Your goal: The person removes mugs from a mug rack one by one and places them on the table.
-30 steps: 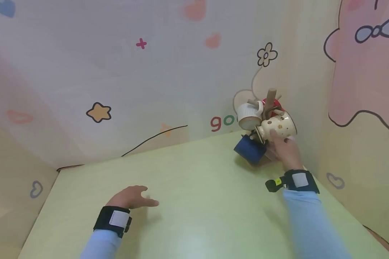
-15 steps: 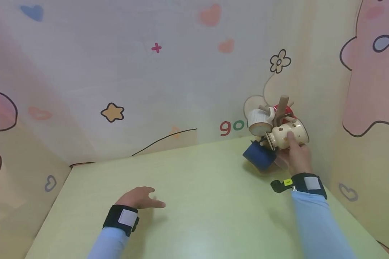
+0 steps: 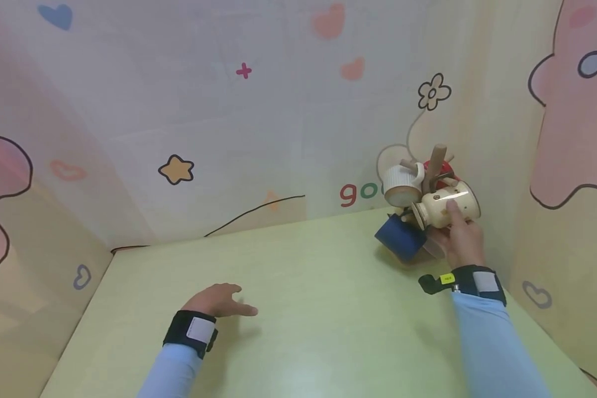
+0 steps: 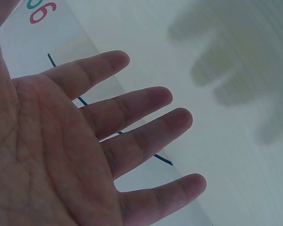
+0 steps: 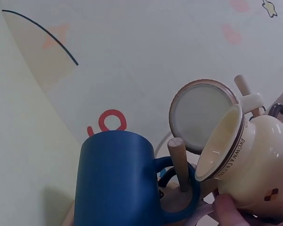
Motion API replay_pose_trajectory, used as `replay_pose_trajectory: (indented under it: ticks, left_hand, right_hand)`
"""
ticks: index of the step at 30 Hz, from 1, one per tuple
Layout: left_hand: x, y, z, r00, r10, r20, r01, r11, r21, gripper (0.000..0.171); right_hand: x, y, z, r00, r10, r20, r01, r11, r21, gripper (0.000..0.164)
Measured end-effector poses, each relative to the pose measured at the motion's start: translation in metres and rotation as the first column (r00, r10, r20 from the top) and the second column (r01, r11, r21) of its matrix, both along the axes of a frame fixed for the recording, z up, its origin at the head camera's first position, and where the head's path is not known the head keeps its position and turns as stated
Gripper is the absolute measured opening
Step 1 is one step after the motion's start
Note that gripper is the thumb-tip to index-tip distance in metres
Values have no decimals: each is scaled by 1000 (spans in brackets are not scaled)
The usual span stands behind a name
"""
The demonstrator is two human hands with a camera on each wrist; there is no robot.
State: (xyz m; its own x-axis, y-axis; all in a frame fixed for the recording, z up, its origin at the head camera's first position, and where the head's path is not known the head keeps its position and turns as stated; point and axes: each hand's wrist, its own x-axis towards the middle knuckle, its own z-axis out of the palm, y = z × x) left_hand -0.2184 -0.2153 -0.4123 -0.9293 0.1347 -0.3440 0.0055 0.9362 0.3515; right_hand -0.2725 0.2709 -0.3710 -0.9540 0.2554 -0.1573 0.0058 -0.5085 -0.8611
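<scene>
At the back right, my right hand (image 3: 464,240) holds a cream mug (image 3: 438,209), with the thumb against its side and the other fingers mostly hidden below. The mug lies sideways, mouth to the left; its dark handle (image 3: 434,180) is up at a peg of the wooden mug tree (image 3: 437,157). In the right wrist view, a blue mug (image 5: 115,181) hangs by its handle on a peg left of the cream mug's rim. My left hand (image 3: 216,301) is held over the table with spread fingers and nothing in it; its open palm (image 4: 52,155) fills the left wrist view.
A white ribbed mug (image 3: 400,185) hangs left of the post, and a red mug (image 3: 448,168) shows behind it. A pale pinkish mug (image 3: 434,250) is partly hidden beneath my right hand. The pale table (image 3: 303,298) meets printed walls at the back and right.
The head view has shifted, so everything appears farther right. The cream mug has turned slightly in my right hand, with fewer of its spots showing. My left hand keeps the same spread pose.
</scene>
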Motion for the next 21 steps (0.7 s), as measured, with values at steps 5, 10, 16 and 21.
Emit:
replay_pose_trajectory:
  ticks: [5, 10, 16, 21]
  left_hand:
    - [-3, -2, -3, 1000, -19, -1, 19, 1000, 0, 87]
    - [-5, -1, -6, 1000, -26, 1, 26, 1000, -6, 87]
    - [-4, 3, -6, 1000, -19, 19, 19, 1000, 7, 85]
    - [-2, 4, -4, 1000, -11, 19, 11, 1000, 11, 85]
  right_hand:
    - [4, -1, 3, 999, 26, -30, -28, 997, -67, 97]
    - [13, 0, 8, 999, 19, -45, -22, 997, -78, 97]
    - [22, -1, 7, 998, -40, -43, 40, 999, -1, 91]
    - [26, -7, 4, 995, -85, -55, 88, 995, 54, 82]
